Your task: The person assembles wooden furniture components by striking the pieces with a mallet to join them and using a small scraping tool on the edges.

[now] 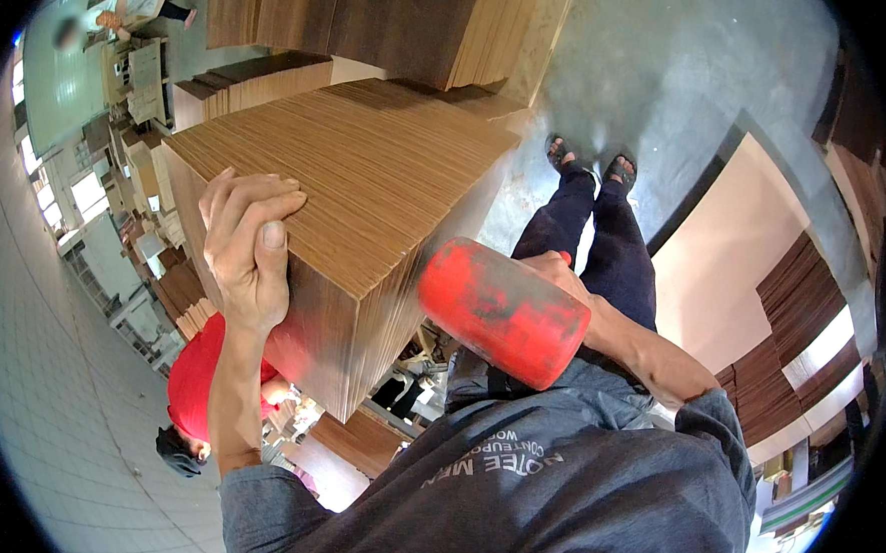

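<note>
A tall stack of wood-grain panels stands in front of me, its layered edges making a striped face. My left hand is at the stack's left side, fingers bent over the edge and thumb pressed alongside. On the right, my right hand is closed behind a red canister with dark smears, which partly hides the fingers. The canister is tilted, its rounded end close to the stack's right corner; whether it touches the panels I cannot tell.
More brown panel stacks stand beyond this one. At the right lies a pale board beside dark brown panels. A person in a red shirt works at lower left. Grey floor runs around my feet.
</note>
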A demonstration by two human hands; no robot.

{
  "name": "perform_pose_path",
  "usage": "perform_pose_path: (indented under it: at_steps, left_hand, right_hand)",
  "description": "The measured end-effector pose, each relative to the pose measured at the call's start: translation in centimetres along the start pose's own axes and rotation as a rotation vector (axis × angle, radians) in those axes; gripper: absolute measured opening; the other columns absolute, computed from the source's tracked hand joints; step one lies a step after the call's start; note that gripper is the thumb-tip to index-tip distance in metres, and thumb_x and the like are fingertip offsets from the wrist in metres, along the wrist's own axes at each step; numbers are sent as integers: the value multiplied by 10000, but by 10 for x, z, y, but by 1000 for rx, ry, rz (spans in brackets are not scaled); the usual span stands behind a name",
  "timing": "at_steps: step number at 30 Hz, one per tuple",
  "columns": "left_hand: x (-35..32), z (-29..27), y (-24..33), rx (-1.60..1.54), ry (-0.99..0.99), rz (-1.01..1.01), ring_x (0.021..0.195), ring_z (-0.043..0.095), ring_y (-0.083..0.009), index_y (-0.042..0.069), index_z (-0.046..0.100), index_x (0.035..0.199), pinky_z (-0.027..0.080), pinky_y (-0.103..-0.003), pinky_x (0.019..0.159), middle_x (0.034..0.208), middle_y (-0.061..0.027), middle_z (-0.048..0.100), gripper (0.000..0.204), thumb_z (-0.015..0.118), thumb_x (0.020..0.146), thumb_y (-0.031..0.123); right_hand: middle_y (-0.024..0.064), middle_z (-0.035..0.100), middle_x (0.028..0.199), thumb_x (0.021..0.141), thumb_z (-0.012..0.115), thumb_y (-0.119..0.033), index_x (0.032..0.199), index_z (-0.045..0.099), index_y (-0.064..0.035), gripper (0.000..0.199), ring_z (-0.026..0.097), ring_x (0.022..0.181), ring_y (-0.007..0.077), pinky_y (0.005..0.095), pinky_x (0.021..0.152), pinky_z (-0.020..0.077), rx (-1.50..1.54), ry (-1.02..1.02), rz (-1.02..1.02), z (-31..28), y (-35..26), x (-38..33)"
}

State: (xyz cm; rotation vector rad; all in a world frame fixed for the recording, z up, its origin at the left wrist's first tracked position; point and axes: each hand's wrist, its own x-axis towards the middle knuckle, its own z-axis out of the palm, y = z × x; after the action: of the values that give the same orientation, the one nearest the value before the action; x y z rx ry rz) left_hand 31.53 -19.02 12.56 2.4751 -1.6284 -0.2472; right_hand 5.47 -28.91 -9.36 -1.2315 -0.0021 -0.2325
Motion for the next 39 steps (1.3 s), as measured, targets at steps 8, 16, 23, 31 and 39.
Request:
perform_pose_path:
  at_steps: [8,16,23,31,39]
  left_hand:
    - [1,1,1,0,-6,15,954,627,-305,30,698,892,355,-515,1016,936,-107,691,339,483,970,280]
    - [-3,-4,0,-5,3,8,947,628,-295,28,691,883,364,-512,1007,918,-109,681,255,546,938,231]
    - [-5,-5,-6,-14,35,37,910,614,-289,21,674,891,367,-501,995,894,-106,665,252,545,941,232]
    - [4,-4,-4,-9,26,36,918,615,-287,23,678,890,362,-496,1001,903,-105,664,256,537,940,230]
    - [0,-6,-5,3,-4,5,942,622,-302,23,686,883,354,-504,1015,921,-115,671,273,532,922,246]
  right_hand:
    - [183,631,753,805,614,-225,1103,572,6,380,636,642,368,420,592,519,-70,-64,36,2,8,4]
    - [136,654,1098,867,603,-273,1258,557,-6,475,630,960,290,396,840,499,336,-69,524,-20,25,-37]
    - [103,604,1227,875,683,-98,1260,580,-53,401,576,1103,237,373,926,469,-397,-25,265,-74,-82,9]
    - [45,628,1065,904,648,-36,1183,585,-7,287,577,959,137,299,825,490,194,-70,796,-94,-129,65]
    - [87,631,1042,881,664,-86,1193,573,-10,334,573,944,175,342,859,477,-58,-333,625,-88,-101,98]
